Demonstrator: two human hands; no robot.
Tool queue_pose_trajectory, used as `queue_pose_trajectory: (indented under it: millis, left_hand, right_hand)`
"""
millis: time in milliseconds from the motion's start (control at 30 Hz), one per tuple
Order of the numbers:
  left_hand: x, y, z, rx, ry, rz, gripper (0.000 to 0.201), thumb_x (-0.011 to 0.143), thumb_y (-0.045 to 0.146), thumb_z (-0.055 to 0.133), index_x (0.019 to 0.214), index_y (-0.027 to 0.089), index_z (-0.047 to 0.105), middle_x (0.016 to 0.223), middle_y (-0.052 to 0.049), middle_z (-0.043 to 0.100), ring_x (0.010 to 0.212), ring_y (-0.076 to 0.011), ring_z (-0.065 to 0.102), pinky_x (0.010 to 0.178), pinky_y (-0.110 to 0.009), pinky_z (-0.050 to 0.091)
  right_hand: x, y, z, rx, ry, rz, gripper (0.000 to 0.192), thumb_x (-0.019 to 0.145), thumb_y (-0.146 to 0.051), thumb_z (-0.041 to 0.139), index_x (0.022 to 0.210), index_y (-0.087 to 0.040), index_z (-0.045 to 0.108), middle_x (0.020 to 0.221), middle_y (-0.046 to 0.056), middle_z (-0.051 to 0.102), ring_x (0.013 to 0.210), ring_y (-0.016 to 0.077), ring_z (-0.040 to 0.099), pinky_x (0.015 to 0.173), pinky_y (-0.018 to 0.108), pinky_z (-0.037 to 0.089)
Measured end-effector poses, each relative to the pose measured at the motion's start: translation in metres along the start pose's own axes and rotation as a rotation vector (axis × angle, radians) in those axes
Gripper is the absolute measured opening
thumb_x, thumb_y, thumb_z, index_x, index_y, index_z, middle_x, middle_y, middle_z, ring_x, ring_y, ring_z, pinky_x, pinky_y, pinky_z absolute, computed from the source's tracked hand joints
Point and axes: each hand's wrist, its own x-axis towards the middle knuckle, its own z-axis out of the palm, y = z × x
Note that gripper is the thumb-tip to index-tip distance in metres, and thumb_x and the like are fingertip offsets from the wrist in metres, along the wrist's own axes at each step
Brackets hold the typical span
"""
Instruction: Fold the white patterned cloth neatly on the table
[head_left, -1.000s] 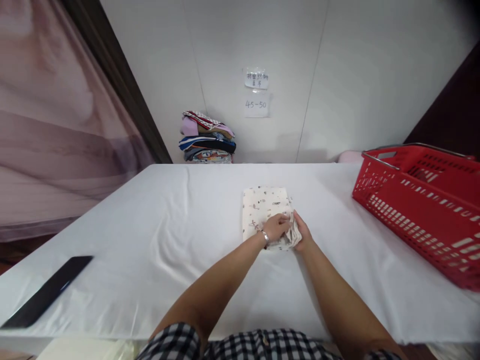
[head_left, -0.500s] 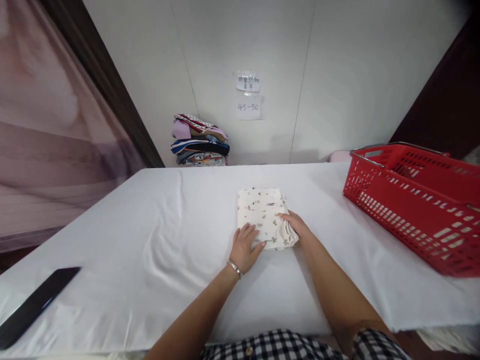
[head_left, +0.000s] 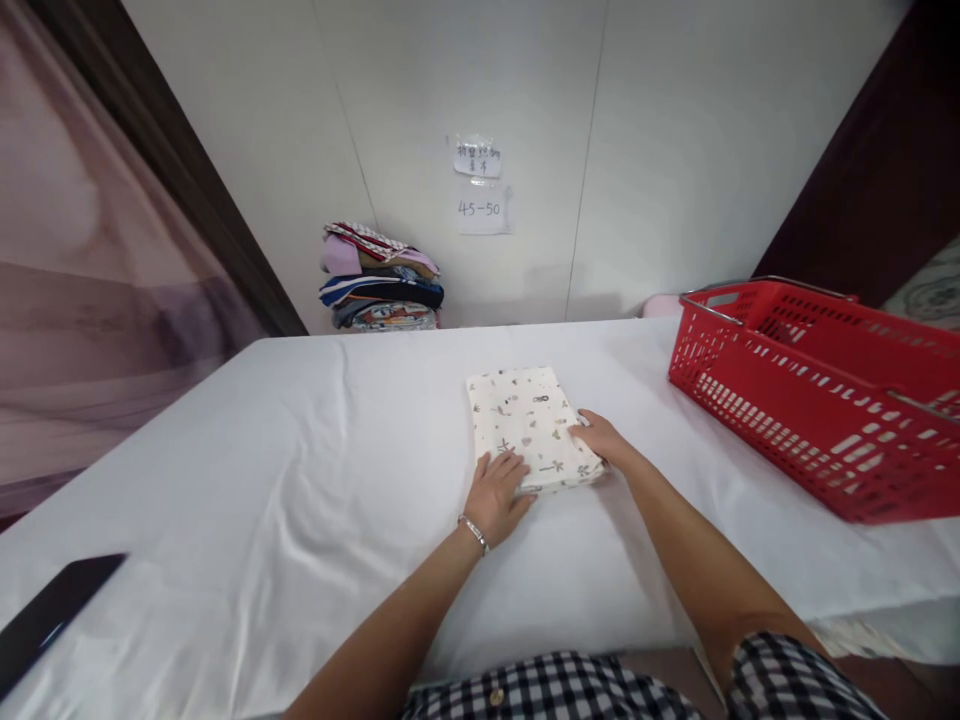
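A folded white cloth [head_left: 529,415] with small printed figures lies flat on the white-covered table in front of me. My left hand [head_left: 501,492] rests on its near left corner, fingers stretched over the top, a silver bracelet at the wrist. At the cloth's right edge, my right hand [head_left: 600,438] grips the layers, thumb on top and the other fingers mostly hidden along the side.
A red plastic basket [head_left: 795,400] with metal handles stands at the right. Folded fabrics [head_left: 382,280] are stacked beyond the far table edge, below paper signs [head_left: 480,205] on the wall. A black phone-like slab [head_left: 56,615] lies at the near left.
The cloth's right edge, loose and layered before, now looks flatter and more even. My right hand has shifted slightly along that edge. The whole view has swung a little.
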Motion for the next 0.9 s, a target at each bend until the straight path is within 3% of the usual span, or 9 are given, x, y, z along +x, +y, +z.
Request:
queue_pose_trajectory:
  millis: [133,333,467,567,700,800,833,900]
  left_hand:
    - [-0.001,-0.002,-0.001,0.029,-0.003,0.012,0.038,0.082,0.024,0.051,0.12,0.022,0.054,0.127,-0.01,0.055,0.125,-0.0247,0.041,0.107,-0.054,0.019]
    - [-0.007,-0.006,-0.001,0.069,0.02,-0.002,0.04,0.081,0.019,0.048,0.121,0.022,0.052,0.13,-0.01,0.052,0.127,-0.0248,0.039,0.108,-0.054,0.018]
    - [-0.01,-0.003,0.001,0.093,-0.01,-0.09,0.042,0.08,0.023,0.053,0.122,0.025,0.051,0.136,-0.01,0.045,0.13,-0.0276,0.034,0.103,-0.057,0.024]
    - [-0.009,-0.007,-0.002,0.087,-0.065,-0.097,0.039,0.082,0.02,0.049,0.12,0.028,0.053,0.137,-0.007,0.045,0.13,-0.0247,0.034,0.1,-0.052,0.032]
    - [-0.009,-0.049,-0.036,0.123,-0.087,-0.112,0.036,0.079,0.013,0.046,0.107,0.031,0.062,0.128,-0.002,0.055,0.126,-0.0232,0.039,0.105,-0.05,0.026]
    - [-0.009,-0.098,-0.078,0.233,-0.022,-0.315,0.032,0.076,0.012,0.048,0.095,0.028,0.067,0.121,-0.003,0.06,0.126,-0.029,0.039,0.104,-0.054,0.023]
    - [-0.009,-0.11,-0.091,0.267,0.032,-0.419,0.029,0.074,0.012,0.049,0.094,0.025,0.067,0.119,-0.006,0.061,0.125,-0.0319,0.04,0.103,-0.056,0.025]
    - [-0.008,-0.119,-0.109,0.261,0.125,-0.51,0.029,0.074,0.017,0.052,0.098,0.022,0.066,0.121,-0.009,0.059,0.123,-0.0329,0.041,0.102,-0.053,0.029]
  right_hand:
    - [-0.004,0.005,-0.002,-0.109,-0.011,-0.071,0.051,0.073,-0.033,0.048,0.122,-0.021,0.052,0.113,0.007,0.063,0.098,0.025,0.059,0.081,0.033,0.044]
    - [-0.011,0.006,-0.006,-0.446,-0.035,-0.07,0.041,0.078,-0.048,0.045,0.105,-0.021,0.061,0.1,0.009,0.067,0.093,0.0273,0.059,0.078,0.035,0.042]
    - [-0.016,0.004,-0.01,-0.44,-0.003,-0.089,0.038,0.079,-0.05,0.046,0.098,-0.021,0.063,0.094,0.008,0.067,0.091,0.0244,0.059,0.074,0.03,0.04]
    - [-0.021,0.001,-0.006,-0.401,-0.002,-0.127,0.031,0.079,-0.044,0.046,0.085,-0.019,0.064,0.086,0.008,0.067,0.082,0.0222,0.059,0.068,0.028,0.04]
    - [-0.05,-0.003,0.027,-0.342,-0.048,-0.152,0.03,0.079,-0.044,0.048,0.085,-0.018,0.063,0.074,0.005,0.067,0.065,0.0165,0.058,0.058,0.025,0.04]
    - [-0.082,-0.005,0.059,-0.017,-0.419,-0.164,0.041,0.077,-0.045,0.053,0.108,-0.02,0.059,0.057,-0.001,0.063,0.046,0.0127,0.053,0.048,0.024,0.04]
    - [-0.089,-0.006,0.067,0.052,-0.467,-0.176,0.042,0.076,-0.045,0.055,0.109,-0.019,0.059,0.055,-0.002,0.062,0.044,0.0122,0.052,0.048,0.024,0.04]
    - [-0.092,-0.008,0.07,0.162,-0.396,-0.238,0.04,0.076,-0.044,0.055,0.106,-0.019,0.062,0.055,-0.002,0.061,0.046,0.0117,0.053,0.049,0.024,0.043]
